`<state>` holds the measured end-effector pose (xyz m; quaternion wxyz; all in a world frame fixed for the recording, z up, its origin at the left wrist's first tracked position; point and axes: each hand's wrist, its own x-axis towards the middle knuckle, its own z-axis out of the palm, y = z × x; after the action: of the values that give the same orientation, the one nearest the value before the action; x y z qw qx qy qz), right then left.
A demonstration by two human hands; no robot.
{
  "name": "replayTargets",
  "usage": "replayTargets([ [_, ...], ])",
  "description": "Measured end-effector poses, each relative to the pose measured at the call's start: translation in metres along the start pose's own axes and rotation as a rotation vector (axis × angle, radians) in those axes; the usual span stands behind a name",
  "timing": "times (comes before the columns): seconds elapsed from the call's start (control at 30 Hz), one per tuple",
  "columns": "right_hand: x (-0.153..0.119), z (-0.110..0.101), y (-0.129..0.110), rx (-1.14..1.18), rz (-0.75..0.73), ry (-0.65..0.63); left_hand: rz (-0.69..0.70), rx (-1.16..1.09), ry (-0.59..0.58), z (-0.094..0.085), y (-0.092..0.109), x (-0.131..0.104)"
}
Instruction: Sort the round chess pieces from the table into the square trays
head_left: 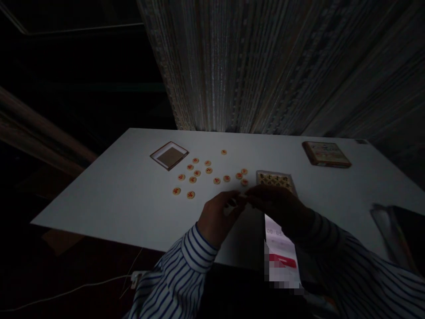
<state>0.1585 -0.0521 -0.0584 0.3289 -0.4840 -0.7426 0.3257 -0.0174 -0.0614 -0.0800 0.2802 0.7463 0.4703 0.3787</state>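
My left hand [219, 215] and my right hand [277, 204] meet above the white table, fingertips pinched together on one small round piece [243, 196]. Its face cannot be made out. Round pale pieces with red characters lie scattered on the table, among them one at the back [223, 152] and one at the near left [190, 195]. Just beyond my right hand is a tray [275, 173] filled with rows of pieces with dark characters; my hand covers its near part. Below my right wrist a lit phone screen [280, 243] shows a timer.
An open, shallow box lid [170, 156] lies at the back left of the white table [109, 190]. A closed decorated box [327, 154] is at the back right. Dark items [401, 235] sit at the right edge. Curtains hang behind, and a white cable [83, 288] runs below left.
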Motion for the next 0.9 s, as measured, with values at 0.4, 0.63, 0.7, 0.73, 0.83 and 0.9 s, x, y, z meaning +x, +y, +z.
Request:
replayTargets([
  [0.4,-0.038,-0.037,0.019,0.207,0.098,0.227,-0.301,-0.596,-0.128,0.052,0.024,0.03],
  [0.63,-0.045,-0.057,0.042,-0.258,-0.219,0.226,-0.423,-0.726,-0.175,0.079,0.031,0.046],
  [0.7,-0.045,-0.063,0.045,-0.318,-0.228,0.225,-0.415,-0.707,-0.193,0.084,0.036,0.05],
  [0.73,-0.045,-0.065,0.047,-0.336,-0.228,0.22,-0.401,-0.678,-0.205,0.086,0.038,0.052],
  [0.83,-0.049,-0.072,0.057,-0.366,-0.201,0.209,-0.348,-0.53,-0.178,0.088,0.038,0.054],
  [0.9,-0.053,-0.075,0.067,-0.379,-0.143,0.197,-0.314,-0.408,-0.09,0.088,0.031,0.053],
])
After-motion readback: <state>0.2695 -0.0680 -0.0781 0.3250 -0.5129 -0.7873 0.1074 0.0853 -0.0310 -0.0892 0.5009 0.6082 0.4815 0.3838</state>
